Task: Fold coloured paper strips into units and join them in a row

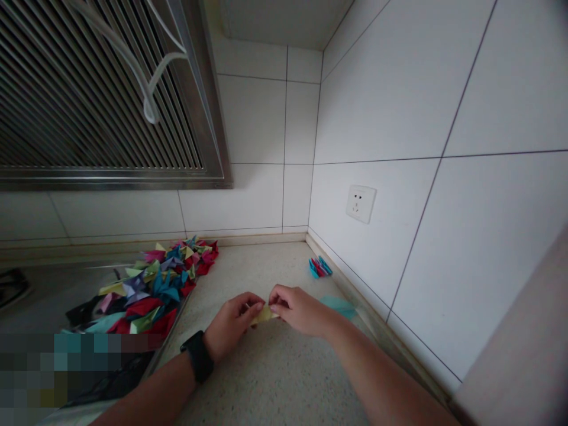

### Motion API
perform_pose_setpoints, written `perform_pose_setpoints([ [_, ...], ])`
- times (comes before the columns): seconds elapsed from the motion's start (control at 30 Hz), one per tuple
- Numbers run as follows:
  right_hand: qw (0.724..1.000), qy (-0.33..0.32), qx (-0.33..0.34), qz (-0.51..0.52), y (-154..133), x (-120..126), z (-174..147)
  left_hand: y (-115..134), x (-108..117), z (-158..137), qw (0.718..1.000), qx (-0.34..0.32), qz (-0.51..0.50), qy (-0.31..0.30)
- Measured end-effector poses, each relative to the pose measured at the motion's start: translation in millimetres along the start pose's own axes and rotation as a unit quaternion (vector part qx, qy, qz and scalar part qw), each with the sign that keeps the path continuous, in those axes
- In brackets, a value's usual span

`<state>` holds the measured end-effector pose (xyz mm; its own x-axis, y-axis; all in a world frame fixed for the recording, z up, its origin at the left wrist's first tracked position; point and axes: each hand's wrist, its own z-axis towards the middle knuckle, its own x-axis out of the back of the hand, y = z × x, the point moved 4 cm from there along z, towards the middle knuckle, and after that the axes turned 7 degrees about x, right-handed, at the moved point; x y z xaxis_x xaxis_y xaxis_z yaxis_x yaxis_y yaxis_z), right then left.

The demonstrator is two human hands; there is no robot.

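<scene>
A small piece of folded yellow paper [265,315] is pinched between my two hands, just above the speckled countertop [275,373]. My left hand [233,319] grips its left end between thumb and fingers; a black watch [198,357] is on that wrist. From the other side, my right hand [297,309] closes on the paper's upper right part. My fingers cover much of the paper, so its full shape is hidden. Light teal paper [339,306] lies on the counter behind my right wrist.
A heap of colourful folded paper pieces [155,290] covers the stove edge at left. Small blue and red folded pieces [319,267] stand near the right wall. A wall socket [361,203] is above them. A range hood [110,100] with a hanging white cable [146,94] overhangs the left.
</scene>
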<state>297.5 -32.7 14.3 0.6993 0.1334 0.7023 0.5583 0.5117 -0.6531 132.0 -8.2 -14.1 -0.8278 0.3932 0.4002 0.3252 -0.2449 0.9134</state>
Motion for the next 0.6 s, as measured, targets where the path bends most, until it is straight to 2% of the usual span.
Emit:
perform_pose_setpoints([
  [0.2,1.0,0.024,-0.003,0.019,-0.1,0.4,1.6,-5.0,-4.1,1.3,0.998,0.01,-0.057,-0.016],
  [0.43,0.999,0.023,0.035,0.026,-11.6,2.0,1.5,-9.8,-0.2,5.2,0.994,0.003,-0.106,-0.018],
  [0.6,0.998,0.032,0.049,0.03,-13.3,-1.0,4.0,-11.3,3.9,6.4,0.99,0.021,-0.138,-0.02],
])
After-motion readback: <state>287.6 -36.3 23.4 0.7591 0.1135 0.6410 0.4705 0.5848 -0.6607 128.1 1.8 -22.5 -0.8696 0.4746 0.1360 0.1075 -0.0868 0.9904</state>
